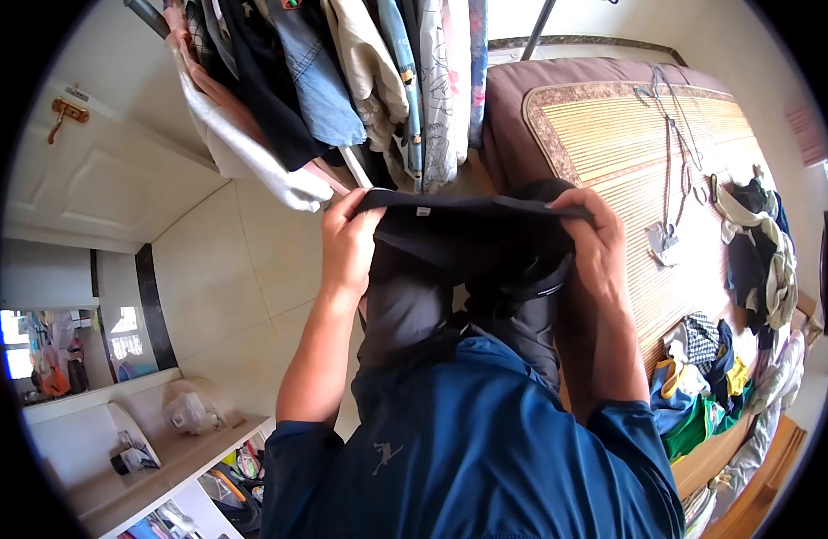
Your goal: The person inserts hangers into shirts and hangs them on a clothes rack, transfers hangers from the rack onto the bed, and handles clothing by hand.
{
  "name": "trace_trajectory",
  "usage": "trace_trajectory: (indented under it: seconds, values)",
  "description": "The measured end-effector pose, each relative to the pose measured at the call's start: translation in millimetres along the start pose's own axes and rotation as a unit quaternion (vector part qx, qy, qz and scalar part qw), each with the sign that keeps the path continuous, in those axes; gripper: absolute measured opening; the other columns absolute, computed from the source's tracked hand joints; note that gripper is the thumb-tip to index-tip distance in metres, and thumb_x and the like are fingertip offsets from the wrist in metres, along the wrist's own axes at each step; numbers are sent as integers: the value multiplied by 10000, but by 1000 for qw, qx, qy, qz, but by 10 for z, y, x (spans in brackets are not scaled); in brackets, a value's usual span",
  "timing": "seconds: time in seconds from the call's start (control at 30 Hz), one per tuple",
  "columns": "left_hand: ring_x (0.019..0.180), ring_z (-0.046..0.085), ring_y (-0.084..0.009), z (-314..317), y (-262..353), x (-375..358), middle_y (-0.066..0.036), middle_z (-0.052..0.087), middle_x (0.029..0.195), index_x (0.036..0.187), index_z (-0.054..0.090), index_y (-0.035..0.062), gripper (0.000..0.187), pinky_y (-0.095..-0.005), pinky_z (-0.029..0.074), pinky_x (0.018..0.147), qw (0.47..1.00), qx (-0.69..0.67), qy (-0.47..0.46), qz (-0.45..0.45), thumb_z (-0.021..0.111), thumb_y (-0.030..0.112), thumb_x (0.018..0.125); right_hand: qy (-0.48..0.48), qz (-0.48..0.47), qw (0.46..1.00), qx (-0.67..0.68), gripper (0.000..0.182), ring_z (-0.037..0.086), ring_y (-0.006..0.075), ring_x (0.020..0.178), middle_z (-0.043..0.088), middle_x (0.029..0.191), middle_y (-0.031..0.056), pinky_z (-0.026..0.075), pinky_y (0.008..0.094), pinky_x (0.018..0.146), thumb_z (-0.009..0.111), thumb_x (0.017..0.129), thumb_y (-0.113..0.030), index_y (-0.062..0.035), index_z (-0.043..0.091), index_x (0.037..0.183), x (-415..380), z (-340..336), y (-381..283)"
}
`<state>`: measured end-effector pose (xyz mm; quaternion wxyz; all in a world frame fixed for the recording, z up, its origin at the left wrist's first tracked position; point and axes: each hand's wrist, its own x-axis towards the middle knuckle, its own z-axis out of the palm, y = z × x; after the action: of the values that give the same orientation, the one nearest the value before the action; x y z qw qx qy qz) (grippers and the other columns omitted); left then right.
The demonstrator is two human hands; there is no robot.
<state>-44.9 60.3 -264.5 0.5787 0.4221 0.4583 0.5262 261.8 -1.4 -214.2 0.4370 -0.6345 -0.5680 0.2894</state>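
Note:
Black pants (pixel 468 234) are stretched by the waistband between my two hands, over my lap. A small white tag (pixel 423 212) shows inside the waistband. My left hand (pixel 347 247) is closed on the left end of the band, thumb on top. At the right end, my right hand (pixel 596 238) grips the same band with bent fingers. The lower part of the black cloth hangs in shade against my dark grey trousers (pixel 400 310), so its shape is hard to make out.
Clothes on a rack (pixel 320 81) hang just ahead. To the right is a bed with a bamboo mat (pixel 612 135), holding hangers (pixel 673 135), a clothes pile (pixel 701 359) and more garments (pixel 760 242). A door (pixel 100 171) and open shelf (pixel 82 431) are on the left.

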Motion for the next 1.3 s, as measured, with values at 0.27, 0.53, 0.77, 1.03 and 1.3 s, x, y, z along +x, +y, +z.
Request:
trace_trajectory:
  seconds: [0.27,0.53,0.77,1.03,1.3]
  values:
    - [1096,662,-175,134,-118,-124,-84,712,1163,1230,692,-25,316,-329,511,1009,976,201,-35,82,752,63,933,-151,60,987,2,437,724,239,942,751,969,168,570,381,872,756,965,-344,2,718,1227,-193,110,266]
    - [945,633,-137,-15,-531,-275,-53,712,1008,1092,740,-66,243,-293,511,893,980,192,15,-41,797,115,939,157,119,973,-118,480,711,235,1038,749,1137,142,573,378,924,750,983,-344,1,695,1313,-46,-853,1038]
    - [888,646,-132,12,-623,-329,-84,722,978,1120,730,-113,345,-278,522,851,978,196,28,-68,815,171,944,250,242,917,-194,595,646,349,1241,633,1356,237,528,456,1037,717,965,-355,-7,593,1432,274,-1806,1899]
    - [908,655,-153,92,-652,-364,-106,740,998,1120,732,-119,380,-295,525,875,978,197,39,-58,829,198,935,274,330,859,-280,548,678,379,1197,707,1232,265,520,470,1033,702,905,-291,2,638,1364,351,-2042,2267]
    - [915,659,-154,88,-672,-342,-103,736,993,1123,731,-118,377,-299,525,886,979,184,26,-77,829,191,931,156,317,897,-267,300,714,255,562,671,576,149,556,362,570,750,793,-251,30,759,689,-24,-2333,2387]
